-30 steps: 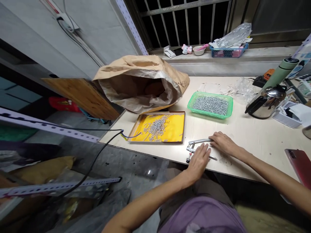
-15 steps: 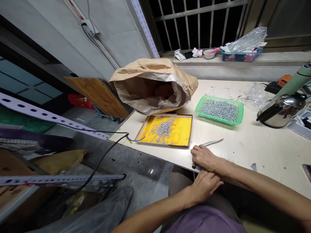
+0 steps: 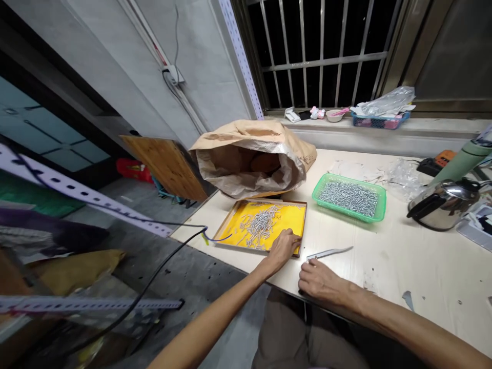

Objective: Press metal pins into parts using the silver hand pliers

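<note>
Tray (image 3: 292,215) now under left hand (image 3: 283,249); right hand (image 3: 321,281) still at metal tool (image 3: 329,252).

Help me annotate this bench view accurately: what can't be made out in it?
All in the head view:
Left hand: the hand itself hides whether its fingers hold anything.
Metal tool: the right hand covers part of it.
Metal pieces in the tray: too small and heaped to count.
Paper bag: shadow obscures its inside.
Box: cut off by the right edge.
</note>
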`<state>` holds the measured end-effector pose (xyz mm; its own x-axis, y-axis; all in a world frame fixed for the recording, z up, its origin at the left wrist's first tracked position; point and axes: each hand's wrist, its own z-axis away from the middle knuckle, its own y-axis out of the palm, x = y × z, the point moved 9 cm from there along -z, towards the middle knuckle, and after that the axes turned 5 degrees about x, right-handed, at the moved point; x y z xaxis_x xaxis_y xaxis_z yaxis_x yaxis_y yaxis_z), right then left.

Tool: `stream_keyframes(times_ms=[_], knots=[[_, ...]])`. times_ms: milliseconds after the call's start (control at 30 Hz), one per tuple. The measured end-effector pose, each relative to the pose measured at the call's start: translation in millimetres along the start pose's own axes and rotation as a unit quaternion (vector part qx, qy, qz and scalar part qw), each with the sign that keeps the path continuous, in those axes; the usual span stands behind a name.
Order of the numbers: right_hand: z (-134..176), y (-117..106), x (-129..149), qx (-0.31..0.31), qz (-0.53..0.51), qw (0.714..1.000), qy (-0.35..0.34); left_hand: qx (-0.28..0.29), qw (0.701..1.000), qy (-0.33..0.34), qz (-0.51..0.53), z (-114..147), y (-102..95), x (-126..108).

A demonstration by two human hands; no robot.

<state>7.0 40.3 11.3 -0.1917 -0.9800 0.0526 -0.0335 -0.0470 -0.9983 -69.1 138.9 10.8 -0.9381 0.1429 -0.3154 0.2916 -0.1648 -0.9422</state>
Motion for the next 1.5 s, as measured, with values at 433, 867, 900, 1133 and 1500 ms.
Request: stream_keyframes(times_ms=[433, 867, 900, 1133, 1500], knots=[[-5.2, -6.4, -8.5, 0.029, 0.026, 0.997, 0.071, -0.162, 0.986, 0.012, 0.027, 22.1, -21.5, -7.2], [-27.2, 1.3, -47.0, 0.200, -0.011, 0.970, 0.140, -0.230, 0.884, 0.407, 0.002, 180.1, 39.7, -121.3], [-27.8, 4.5, -47.5, 0.203, -0.014, 0.969, 0.142, -0.214, 0.883, 0.416, -0.020, 176.0, 44.8, -130.1], [8.2, 27.3, -20.6, 0.194, -0.024, 0.973, 0.123, -0.108, 0.945, 0.306, -0.033, 105.5, 77.4, -139.1], [4.3, -9.9, -43.2, 0.110, -0.061, 0.985, 0.118, -0.091, 0.952, 0.291, 0.008, 100.7, 77.5, -136.7]])
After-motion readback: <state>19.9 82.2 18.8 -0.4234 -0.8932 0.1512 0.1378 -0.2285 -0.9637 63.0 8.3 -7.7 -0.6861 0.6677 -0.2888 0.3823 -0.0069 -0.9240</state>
